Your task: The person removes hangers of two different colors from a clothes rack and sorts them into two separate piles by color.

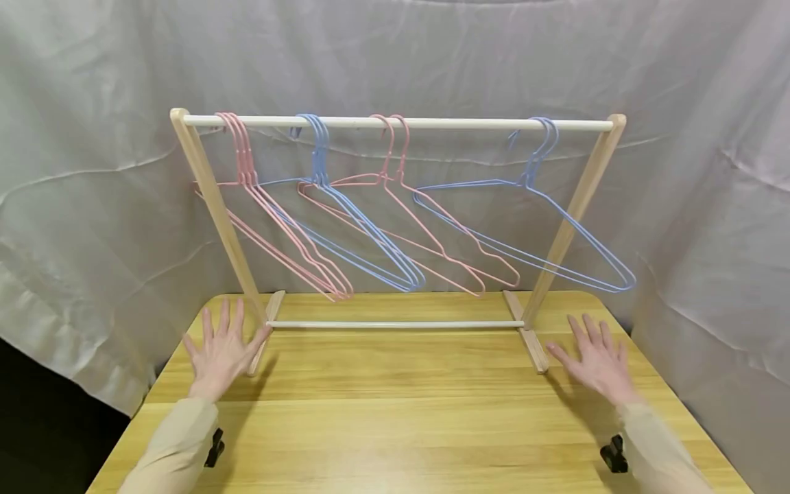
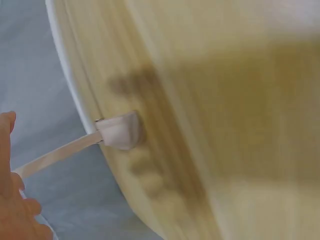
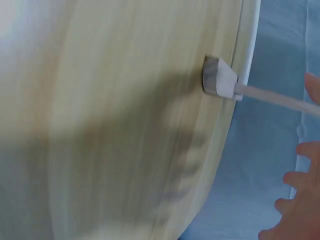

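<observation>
A small garment rack [image 1: 457,123] with wooden sides and white bars stands on the table. From its top bar hang a pink hanger cluster [image 1: 245,154] at the left, then a blue hanger cluster [image 1: 319,165], two pink hangers [image 1: 384,176] near the middle and two blue hangers [image 1: 528,175] toward the right. My left hand [image 1: 219,353] is spread beside the rack's left foot, its thumb overlapping that foot in the head view. On the other side my right hand [image 1: 599,363], fingers spread, is outside the right foot [image 1: 533,351]. Neither hand holds anything.
The rack's lower bar [image 1: 395,324] runs between its feet, close above the wooden table [image 1: 395,425]. Grey cloth [image 1: 395,62] hangs behind and at both sides. The hands cast shadows on the tabletop, and a black device [image 1: 214,449] sits at the left wrist.
</observation>
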The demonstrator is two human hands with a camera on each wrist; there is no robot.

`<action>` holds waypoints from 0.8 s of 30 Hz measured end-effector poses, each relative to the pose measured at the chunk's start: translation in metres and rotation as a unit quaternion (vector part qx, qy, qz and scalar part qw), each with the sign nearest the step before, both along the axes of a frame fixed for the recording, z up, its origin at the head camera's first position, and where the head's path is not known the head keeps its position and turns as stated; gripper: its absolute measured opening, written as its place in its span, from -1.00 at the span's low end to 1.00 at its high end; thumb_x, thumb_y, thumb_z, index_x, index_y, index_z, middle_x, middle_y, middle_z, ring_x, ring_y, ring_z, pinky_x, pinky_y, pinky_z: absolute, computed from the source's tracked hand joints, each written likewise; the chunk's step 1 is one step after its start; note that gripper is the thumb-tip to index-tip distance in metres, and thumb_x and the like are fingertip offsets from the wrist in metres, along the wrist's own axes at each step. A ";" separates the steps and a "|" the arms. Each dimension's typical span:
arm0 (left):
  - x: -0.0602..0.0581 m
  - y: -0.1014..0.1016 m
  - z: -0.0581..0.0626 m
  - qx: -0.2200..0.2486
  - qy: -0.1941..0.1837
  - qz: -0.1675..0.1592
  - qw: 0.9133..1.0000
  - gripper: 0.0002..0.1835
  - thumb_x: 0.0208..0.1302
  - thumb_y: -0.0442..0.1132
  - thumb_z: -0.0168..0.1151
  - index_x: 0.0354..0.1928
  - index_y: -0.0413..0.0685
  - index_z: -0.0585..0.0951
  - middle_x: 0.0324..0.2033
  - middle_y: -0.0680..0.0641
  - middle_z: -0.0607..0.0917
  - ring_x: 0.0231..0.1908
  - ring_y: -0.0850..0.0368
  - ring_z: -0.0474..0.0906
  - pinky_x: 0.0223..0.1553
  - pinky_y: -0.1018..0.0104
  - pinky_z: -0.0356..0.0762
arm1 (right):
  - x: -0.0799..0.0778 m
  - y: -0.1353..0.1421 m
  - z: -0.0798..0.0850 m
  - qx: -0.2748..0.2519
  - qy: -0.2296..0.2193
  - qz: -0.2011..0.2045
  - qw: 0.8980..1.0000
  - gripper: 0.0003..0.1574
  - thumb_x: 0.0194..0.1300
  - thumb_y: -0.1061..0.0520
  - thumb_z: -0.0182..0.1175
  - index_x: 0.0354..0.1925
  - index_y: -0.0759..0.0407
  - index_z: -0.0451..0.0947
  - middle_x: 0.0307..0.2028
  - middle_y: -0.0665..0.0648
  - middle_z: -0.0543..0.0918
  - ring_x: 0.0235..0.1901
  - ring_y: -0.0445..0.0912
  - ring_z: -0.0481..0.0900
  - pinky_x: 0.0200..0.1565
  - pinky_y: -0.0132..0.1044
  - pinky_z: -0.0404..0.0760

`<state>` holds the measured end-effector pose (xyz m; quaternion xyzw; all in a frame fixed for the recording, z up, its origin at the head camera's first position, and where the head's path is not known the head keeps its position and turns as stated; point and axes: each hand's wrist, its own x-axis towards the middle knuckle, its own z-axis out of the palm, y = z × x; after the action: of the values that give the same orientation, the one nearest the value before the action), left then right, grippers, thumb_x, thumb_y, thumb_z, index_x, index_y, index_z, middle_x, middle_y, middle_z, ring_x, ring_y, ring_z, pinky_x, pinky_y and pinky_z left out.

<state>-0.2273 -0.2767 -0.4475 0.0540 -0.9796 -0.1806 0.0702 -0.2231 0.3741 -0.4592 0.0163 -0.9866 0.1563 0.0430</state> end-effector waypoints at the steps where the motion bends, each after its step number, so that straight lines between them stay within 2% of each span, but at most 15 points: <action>1: -0.002 0.000 0.004 0.007 -0.003 -0.002 1.000 0.02 0.40 0.48 -0.24 0.62 0.01 -0.24 0.59 -0.32 -0.25 0.53 -0.47 -0.49 0.25 -0.69 -0.53 | -0.002 0.004 0.002 -0.006 0.003 0.003 1.000 0.14 0.45 -0.45 -0.12 0.60 0.21 -0.23 0.55 0.54 -0.20 0.48 0.58 -0.31 0.27 0.64 -0.34; 5: -0.011 0.000 0.020 0.042 -0.024 -0.006 0.999 0.07 0.39 0.50 -0.27 0.60 -0.03 -0.36 0.57 -0.32 -0.35 0.51 -0.51 -0.53 0.21 -0.72 -0.54 | -0.009 0.015 0.010 -0.035 0.023 0.019 0.999 0.14 0.44 -0.36 0.00 0.58 0.31 -0.16 0.50 0.62 -0.10 0.43 0.64 -0.19 0.24 0.66 -0.19; 8: -0.017 -0.002 0.032 0.079 -0.037 -0.009 0.996 0.09 0.40 0.49 -0.28 0.57 -0.08 -0.43 0.56 -0.31 -0.41 0.49 -0.53 -0.57 0.18 -0.74 -0.51 | -0.016 0.023 0.017 -0.068 0.041 0.047 0.996 0.11 0.42 -0.24 0.10 0.54 0.42 -0.09 0.46 0.68 -0.02 0.39 0.65 -0.06 0.25 0.61 -0.03; 12: -0.024 -0.006 0.046 0.120 -0.029 -0.015 0.992 0.10 0.42 0.44 -0.19 0.56 -0.12 -0.46 0.56 -0.31 -0.41 0.48 -0.57 -0.55 0.17 -0.76 -0.41 | -0.022 0.033 0.032 -0.119 0.027 0.065 0.990 0.06 0.43 -0.14 0.15 0.54 0.42 -0.08 0.45 0.68 0.01 0.36 0.65 0.03 0.22 0.60 0.06; 15: -0.029 -0.009 0.057 0.157 -0.021 -0.020 0.987 0.11 0.42 0.41 -0.14 0.56 -0.12 -0.46 0.56 -0.37 -0.37 0.47 -0.60 -0.50 0.23 -0.72 -0.33 | -0.024 0.041 0.046 -0.134 -0.002 0.056 0.989 0.02 0.47 -0.15 0.11 0.54 0.39 -0.08 0.44 0.68 0.04 0.33 0.66 0.07 0.19 0.59 0.12; 17: -0.031 -0.012 0.063 0.188 -0.013 -0.023 0.982 0.10 0.42 0.38 -0.10 0.57 -0.12 -0.44 0.56 -0.40 -0.32 0.48 -0.60 -0.43 0.30 -0.66 -0.26 | -0.027 0.048 0.055 -0.151 -0.007 0.049 0.987 -0.04 0.49 -0.13 0.11 0.51 0.44 0.00 0.41 0.69 0.12 0.31 0.64 0.15 0.20 0.52 0.22; 18: -0.032 -0.013 0.066 0.205 -0.008 -0.023 0.978 0.10 0.42 0.37 -0.08 0.57 -0.12 -0.42 0.56 -0.40 -0.29 0.50 -0.57 -0.39 0.34 -0.60 -0.23 | -0.029 0.051 0.060 -0.158 -0.002 0.045 0.986 -0.09 0.50 -0.11 0.11 0.48 0.46 0.07 0.38 0.68 0.20 0.29 0.59 0.25 0.22 0.38 0.36; 19: -0.033 -0.014 0.068 0.217 0.001 -0.022 0.976 0.09 0.42 0.36 -0.06 0.58 -0.12 -0.39 0.56 -0.40 -0.24 0.51 -0.56 -0.32 0.38 -0.55 -0.17 | -0.030 0.054 0.065 -0.168 0.009 0.044 0.985 -0.14 0.50 -0.08 0.12 0.45 0.48 0.14 0.34 0.67 0.28 0.26 0.43 0.44 0.21 0.20 0.50; 21: -0.034 -0.015 0.073 0.239 0.026 -0.022 0.970 0.07 0.42 0.31 0.00 0.60 -0.16 -0.30 0.57 -0.39 -0.15 0.52 -0.50 -0.20 0.43 -0.45 -0.07 | -0.034 0.060 0.075 -0.199 0.035 0.040 0.978 -0.30 0.47 -0.01 0.17 0.38 0.37 0.34 0.17 0.38 0.65 0.08 0.03 0.69 0.08 -0.23 0.64; 22: -0.034 -0.016 0.075 0.248 0.042 -0.022 0.967 0.06 0.42 0.28 0.04 0.60 -0.18 -0.24 0.57 -0.38 -0.08 0.53 -0.46 -0.13 0.44 -0.40 -0.03 | -0.035 0.063 0.080 -0.225 0.051 0.047 0.972 -0.43 0.46 0.06 0.18 0.31 0.31 0.44 0.05 0.18 0.75 -0.02 -0.18 0.71 -0.01 -0.41 0.63; 24: -0.035 -0.017 0.078 0.269 0.071 -0.021 0.960 0.02 0.41 0.21 0.11 0.60 -0.21 -0.13 0.56 -0.35 0.02 0.53 -0.39 -0.03 0.47 -0.30 0.03 | -0.039 0.068 0.090 -0.276 0.074 0.060 0.956 -0.67 0.44 0.17 0.20 0.13 0.08 0.62 -0.18 -0.20 0.80 -0.22 -0.48 0.64 -0.19 -0.68 0.51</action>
<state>-0.2621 -0.2933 -0.3699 0.0374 -0.8881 -0.4425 0.1188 -0.2619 0.4418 -0.3689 0.0744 -0.8964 0.4233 0.1089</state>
